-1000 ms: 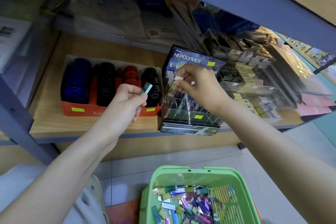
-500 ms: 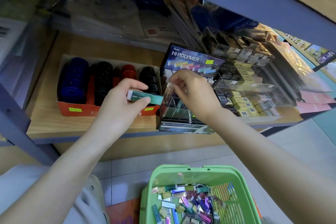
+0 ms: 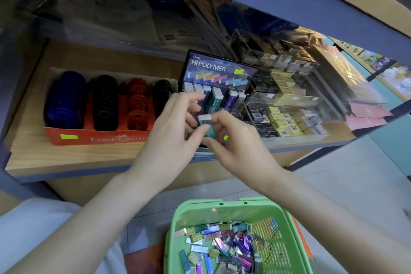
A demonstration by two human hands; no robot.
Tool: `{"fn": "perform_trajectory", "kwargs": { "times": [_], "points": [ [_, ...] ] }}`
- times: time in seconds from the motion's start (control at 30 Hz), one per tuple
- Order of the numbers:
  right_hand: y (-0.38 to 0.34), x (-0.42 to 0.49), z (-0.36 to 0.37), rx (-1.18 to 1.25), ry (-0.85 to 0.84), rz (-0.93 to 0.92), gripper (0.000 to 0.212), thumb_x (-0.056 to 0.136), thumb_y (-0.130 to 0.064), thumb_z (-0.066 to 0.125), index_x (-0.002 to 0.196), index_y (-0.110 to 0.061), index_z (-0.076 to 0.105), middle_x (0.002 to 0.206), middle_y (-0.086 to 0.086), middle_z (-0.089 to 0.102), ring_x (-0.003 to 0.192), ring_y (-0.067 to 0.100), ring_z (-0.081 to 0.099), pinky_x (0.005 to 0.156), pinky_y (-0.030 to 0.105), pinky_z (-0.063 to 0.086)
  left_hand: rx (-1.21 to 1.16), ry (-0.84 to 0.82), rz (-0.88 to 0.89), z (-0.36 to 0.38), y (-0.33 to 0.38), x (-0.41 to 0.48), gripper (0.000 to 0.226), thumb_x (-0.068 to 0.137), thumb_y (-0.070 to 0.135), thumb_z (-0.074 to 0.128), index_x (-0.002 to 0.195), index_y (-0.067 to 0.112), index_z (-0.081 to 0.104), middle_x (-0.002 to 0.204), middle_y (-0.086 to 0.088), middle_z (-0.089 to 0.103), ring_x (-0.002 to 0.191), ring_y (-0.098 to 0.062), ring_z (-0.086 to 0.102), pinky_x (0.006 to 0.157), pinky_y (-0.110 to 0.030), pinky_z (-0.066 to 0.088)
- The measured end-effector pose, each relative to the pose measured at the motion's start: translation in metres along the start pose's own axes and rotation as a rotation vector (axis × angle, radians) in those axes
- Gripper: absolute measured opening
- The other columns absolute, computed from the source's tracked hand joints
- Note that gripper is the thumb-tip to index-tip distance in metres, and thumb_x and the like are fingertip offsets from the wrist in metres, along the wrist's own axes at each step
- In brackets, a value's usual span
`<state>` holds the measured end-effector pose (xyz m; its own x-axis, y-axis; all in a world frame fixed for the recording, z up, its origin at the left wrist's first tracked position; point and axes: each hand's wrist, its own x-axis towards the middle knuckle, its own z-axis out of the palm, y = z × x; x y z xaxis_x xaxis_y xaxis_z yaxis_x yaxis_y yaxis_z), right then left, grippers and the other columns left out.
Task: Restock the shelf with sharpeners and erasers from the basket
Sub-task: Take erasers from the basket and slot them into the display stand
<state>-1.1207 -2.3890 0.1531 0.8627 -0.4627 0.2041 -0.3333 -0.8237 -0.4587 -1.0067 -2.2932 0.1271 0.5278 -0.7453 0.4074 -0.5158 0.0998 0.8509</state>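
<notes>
Pinching a teal eraser (image 3: 208,128) from both sides: left hand (image 3: 169,140) with thumb against its near face and curled fingers behind, right hand (image 3: 240,151) with forefinger over the top edge and thumb beneath. Both hands clamped on the same piece, fingertips nearly meeting. White end of the eraser turned up and away from the palms, sleeve end sunk between the thumbs.

Just past the fingertips, a display (image 3: 220,69): black frame, "HI-POLYMER" card at the back, clear slots in front of it with erasers standing on end in teal, purple and white. Front slots hidden behind the knuckles; unclear whether the held eraser touches the display.

To the left of the left hand, close beside its knuckles, a red box (image 3: 100,138) of round sharpeners (image 3: 64,100) in four rows: blue, black, red, black. Yellow-green tag on the box front.

To the right of the right hand, a clear case (image 3: 284,98) packed with small boxed erasers, black and yellow.

Beneath hands, box, display and case alike, the wooden shelf (image 3: 66,158), blue along its front edge.

Below the wrists, toward the body, a green basket (image 3: 200,203) on the floor (image 3: 333,184), bottom strewn with loose erasers (image 3: 224,244) in teal, purple, pink and yellow sleeves. Under the left forearm, white cloth (image 3: 33,229).
</notes>
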Motion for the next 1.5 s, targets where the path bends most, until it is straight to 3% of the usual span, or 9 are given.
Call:
{"fn": "perform_trajectory", "kwargs": {
  "times": [0.13, 0.27, 0.33, 0.6, 0.73, 0.8, 1.03, 1.3, 1.5],
  "points": [
    [0.023, 0.015, -0.018, 0.105, 0.151, 0.141, 0.020, 0.085, -0.015, 0.067, 0.095, -0.018, 0.050, 0.077, -0.009, 0.062, 0.070, 0.004, 0.058, 0.064, 0.018, 0.047, 0.299, -0.084, 0.130, 0.014, -0.006, 0.002, 0.034, 0.093, 0.020, 0.054, 0.126, 0.015, 0.052, 0.111, 0.006, 0.047, 0.104, -0.007, 0.043, 0.091, -0.023, 0.036],
    [0.052, 0.045, -0.023, 0.170, 0.275, 0.251, 0.012, 0.092, -0.025, 0.060, 0.098, -0.017, 0.053, 0.084, 0.000, 0.066, 0.078, 0.015, 0.065, 0.073, 0.034, 0.053, 0.556, -0.191, 0.162, 0.028, -0.016, -0.001, 0.033, 0.090, 0.024, 0.055, 0.119, 0.010, 0.060, 0.104, -0.002, 0.054, 0.097, -0.019, 0.046, 0.087, -0.035, 0.039],
    [0.058, 0.059, -0.020, 0.108, 0.287, 0.231, 0.012, 0.092, -0.026, 0.059, 0.095, -0.015, 0.054, 0.076, 0.000, 0.060, 0.070, 0.015, 0.057, 0.063, 0.021, 0.044, 0.609, -0.218, 0.162, 0.030, -0.018, -0.003, 0.032, 0.090, 0.028, 0.047, 0.110, 0.011, 0.065, 0.098, 0.000, 0.054, 0.092, -0.019, 0.048, 0.085, -0.032, 0.036],
    [0.073, 0.076, -0.007, -0.123, 0.190, 0.025, 0.009, 0.088, -0.010, 0.065, 0.095, -0.005, 0.062, 0.071, 0.001, 0.057, 0.061, 0.016, 0.050, 0.058, 0.010, 0.037, 0.606, -0.207, 0.183, 0.028, -0.020, -0.004, 0.040, 0.087, 0.032, 0.037, 0.104, 0.011, 0.067, 0.092, 0.001, 0.054, 0.086, -0.018, 0.047, 0.080, -0.028, 0.030],
    [0.080, 0.081, -0.011, -0.216, 0.180, -0.072, 0.013, 0.084, -0.009, 0.069, 0.097, -0.006, 0.067, 0.092, 0.009, 0.063, 0.074, 0.025, 0.061, 0.073, 0.036, 0.051, 0.600, -0.217, 0.166, 0.027, -0.019, -0.003, 0.041, 0.087, 0.033, 0.036, 0.102, 0.011, 0.067, 0.092, 0.001, 0.054, 0.086, -0.019, 0.049, 0.080, -0.028, 0.030],
    [0.082, 0.083, -0.013, -0.235, 0.173, -0.061, 0.016, 0.084, -0.010, 0.070, 0.099, -0.007, 0.067, 0.096, 0.011, 0.065, 0.076, 0.025, 0.062, 0.075, 0.038, 0.052, 0.603, -0.223, 0.157, 0.027, -0.018, -0.003, 0.041, 0.087, 0.033, 0.036, 0.102, 0.012, 0.068, 0.092, 0.001, 0.055, 0.086, -0.019, 0.050, 0.081, -0.028, 0.030],
    [0.071, 0.086, -0.027, -0.205, 0.039, -0.034, 0.007, 0.086, -0.012, 0.068, 0.092, -0.008, 0.067, 0.084, 0.003, 0.064, 0.072, 0.012, 0.055, 0.066, 0.012, 0.038, 0.605, -0.223, 0.148, 0.028, -0.019, -0.003, 0.042, 0.087, 0.034, 0.035, 0.103, 0.012, 0.067, 0.092, 0.002, 0.054, 0.087, -0.019, 0.048, 0.081, -0.028, 0.029],
    [0.076, 0.079, -0.018, -0.231, -0.053, -0.005, 0.022, 0.084, -0.011, 0.070, 0.101, -0.008, 0.058, 0.079, -0.001, 0.056, 0.072, 0.022, 0.058, 0.072, 0.035, 0.050, 0.612, -0.218, 0.144, 0.028, -0.018, -0.003, 0.044, 0.087, 0.035, 0.033, 0.105, 0.013, 0.067, 0.093, 0.003, 0.053, 0.089, -0.018, 0.048, 0.084, -0.030, 0.038],
    [0.078, 0.078, -0.001, -0.302, 0.025, -0.056, 0.028, 0.079, -0.011, 0.074, 0.101, -0.007, 0.057, 0.105, 0.007, 0.053, 0.084, 0.024, 0.057, 0.071, 0.045, 0.052, 0.616, -0.223, 0.157, 0.027, -0.017, -0.002, 0.044, 0.088, 0.036, 0.034, 0.105, 0.012, 0.067, 0.093, 0.002, 0.054, 0.089, -0.019, 0.049, 0.082, -0.035, 0.044]
  ]
}}
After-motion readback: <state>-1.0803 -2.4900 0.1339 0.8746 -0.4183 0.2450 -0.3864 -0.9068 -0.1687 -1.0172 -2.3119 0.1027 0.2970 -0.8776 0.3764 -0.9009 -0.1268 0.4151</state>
